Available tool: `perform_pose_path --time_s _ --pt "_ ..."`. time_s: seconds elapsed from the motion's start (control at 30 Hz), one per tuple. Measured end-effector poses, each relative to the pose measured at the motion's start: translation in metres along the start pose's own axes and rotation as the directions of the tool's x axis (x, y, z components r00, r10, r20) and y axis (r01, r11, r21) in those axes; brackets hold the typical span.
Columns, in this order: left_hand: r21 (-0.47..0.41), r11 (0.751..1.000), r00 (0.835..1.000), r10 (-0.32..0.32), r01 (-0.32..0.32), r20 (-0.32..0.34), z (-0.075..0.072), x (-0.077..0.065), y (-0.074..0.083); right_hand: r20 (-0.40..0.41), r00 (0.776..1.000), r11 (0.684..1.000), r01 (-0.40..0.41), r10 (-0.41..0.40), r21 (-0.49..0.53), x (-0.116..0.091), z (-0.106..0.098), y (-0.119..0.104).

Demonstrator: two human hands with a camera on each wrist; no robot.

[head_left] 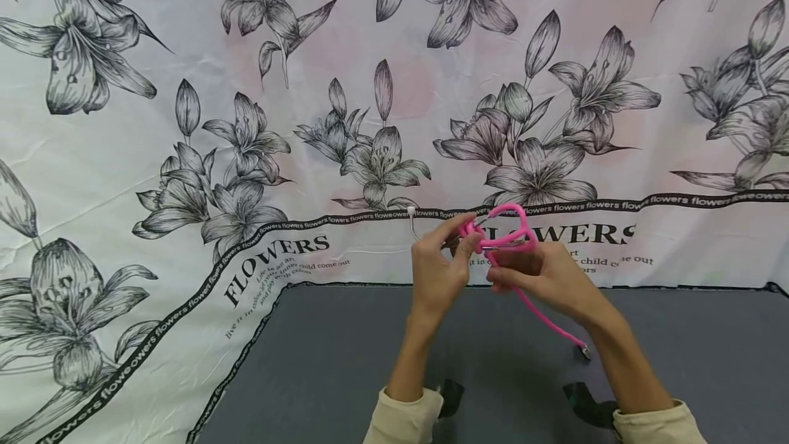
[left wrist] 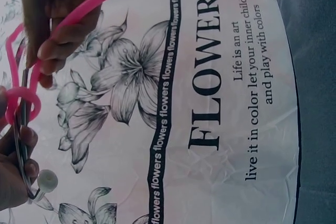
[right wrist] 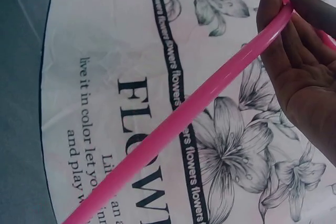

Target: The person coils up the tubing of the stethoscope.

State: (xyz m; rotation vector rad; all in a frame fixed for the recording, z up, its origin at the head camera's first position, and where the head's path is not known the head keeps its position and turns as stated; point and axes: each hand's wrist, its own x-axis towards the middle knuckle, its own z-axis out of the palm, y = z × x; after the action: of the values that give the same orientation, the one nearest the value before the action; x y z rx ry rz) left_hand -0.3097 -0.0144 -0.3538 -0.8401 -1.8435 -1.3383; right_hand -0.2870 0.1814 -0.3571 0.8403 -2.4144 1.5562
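Observation:
A stethoscope with pink tubing is held up in both hands, over the far part of the table. My left hand pinches the pink loop wound round its thin metal ear tubes. A white ear tip sticks out beyond the left fingers. My right hand grips the tubing and the metal near the other side of the loop. From the right hand the tube slants down to a small dark and silver chest piece hanging low. The fingers partly hide the wound part.
A grey table top lies under the hands. Behind it hangs a white cloth printed with lilies and lettering. Two dark strips show on the table near the sleeves.

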Motion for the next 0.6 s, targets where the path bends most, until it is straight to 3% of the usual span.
perform_pose_path --time_s 0.2,0.37,0.5,0.6 --pt "0.092 0.996 0.994 0.009 0.001 -0.107 0.003 0.0 0.0 0.044 0.999 0.997 -0.009 0.006 0.078 0.001 0.005 -0.003" --pt "0.229 0.973 0.981 0.018 0.027 -0.192 0.003 -0.002 -0.002 0.096 0.994 0.996 0.034 -0.042 0.088 0.004 0.014 -0.003" --pt "0.385 0.923 0.98 0.067 0.01 -0.186 0.004 -0.003 -0.004 0.1 0.992 0.996 0.082 -0.078 -0.033 0.002 0.015 -0.008" --pt "0.489 0.872 0.985 0.098 -0.014 -0.145 0.006 -0.004 -0.006 0.049 0.991 0.968 0.131 -0.124 -0.212 -0.001 0.015 -0.015"
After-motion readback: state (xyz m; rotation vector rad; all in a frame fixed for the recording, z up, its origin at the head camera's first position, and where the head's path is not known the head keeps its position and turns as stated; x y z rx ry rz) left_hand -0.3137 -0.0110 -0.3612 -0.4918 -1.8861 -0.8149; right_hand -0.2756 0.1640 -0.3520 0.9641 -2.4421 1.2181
